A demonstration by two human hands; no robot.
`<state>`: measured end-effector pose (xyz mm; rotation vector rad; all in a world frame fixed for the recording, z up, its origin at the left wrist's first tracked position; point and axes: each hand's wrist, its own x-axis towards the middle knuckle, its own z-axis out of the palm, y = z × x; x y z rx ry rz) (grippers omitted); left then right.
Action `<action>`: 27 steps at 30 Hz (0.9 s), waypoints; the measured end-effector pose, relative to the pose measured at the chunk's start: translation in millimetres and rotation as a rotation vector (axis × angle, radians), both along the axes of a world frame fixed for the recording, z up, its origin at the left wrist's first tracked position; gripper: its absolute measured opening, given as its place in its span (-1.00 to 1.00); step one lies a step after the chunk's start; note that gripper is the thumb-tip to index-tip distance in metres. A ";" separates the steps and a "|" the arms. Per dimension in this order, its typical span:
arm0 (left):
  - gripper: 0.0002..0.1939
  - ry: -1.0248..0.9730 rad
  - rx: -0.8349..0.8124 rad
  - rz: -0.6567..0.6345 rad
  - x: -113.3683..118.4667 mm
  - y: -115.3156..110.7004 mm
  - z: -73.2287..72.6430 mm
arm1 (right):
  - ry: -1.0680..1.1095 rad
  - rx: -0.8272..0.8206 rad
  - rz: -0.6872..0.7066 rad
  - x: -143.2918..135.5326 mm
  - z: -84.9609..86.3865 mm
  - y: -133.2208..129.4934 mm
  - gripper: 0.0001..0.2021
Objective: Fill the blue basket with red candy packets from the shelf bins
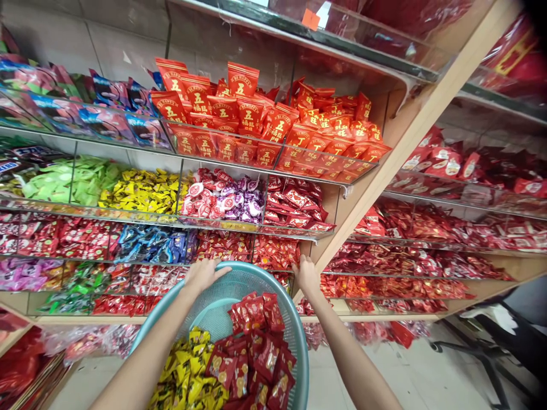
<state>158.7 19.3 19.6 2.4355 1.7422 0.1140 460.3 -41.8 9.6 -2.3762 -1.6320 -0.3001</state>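
A teal plastic basket (pixel 302 341) with perforated sides is below me, in front of the shelves. Yellow-wrapped candies (pixel 183 370) lie in its left part, dark red candy packets (pixel 256 359) in its right part. My left hand (pixel 204 277) is closed on the basket's far rim, its thumb lying along the edge. Off the rim to the right, my right hand (pixel 307 276) reaches to the lower end of the wooden upright (pixel 363 188), beside a bin of red packets (pixel 277 251). Its thumb stands apart from the partly hidden fingers, and no candy shows in it.
Tiered shelves with clear front lips (pixel 239 225) hold many sorts of wrapped candy. Orange-red packets (pixel 241 114) fill an upper compartment. More red candy shelves (pixel 427 228) stand to the right. A black chair base (pixel 474 353) is on the tiled floor (pixel 410 370).
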 end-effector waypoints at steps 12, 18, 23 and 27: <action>-0.32 0.014 0.018 -0.004 0.1 2.0 -3.0 | -0.035 -0.151 -0.017 9.0 -2.1 18.2 -0.77; -0.33 0.017 0.007 0.001 0.4 1.8 -1.7 | 0.086 0.030 0.050 12.7 10.6 -4.0 -0.74; -0.31 0.006 -0.020 0.026 1.2 0.6 0.9 | 0.727 0.229 0.224 -4.3 8.7 -42.3 -0.68; -0.31 0.019 -0.005 0.015 1.1 0.6 0.4 | 1.203 0.162 0.207 -25.6 -9.5 -78.8 -0.63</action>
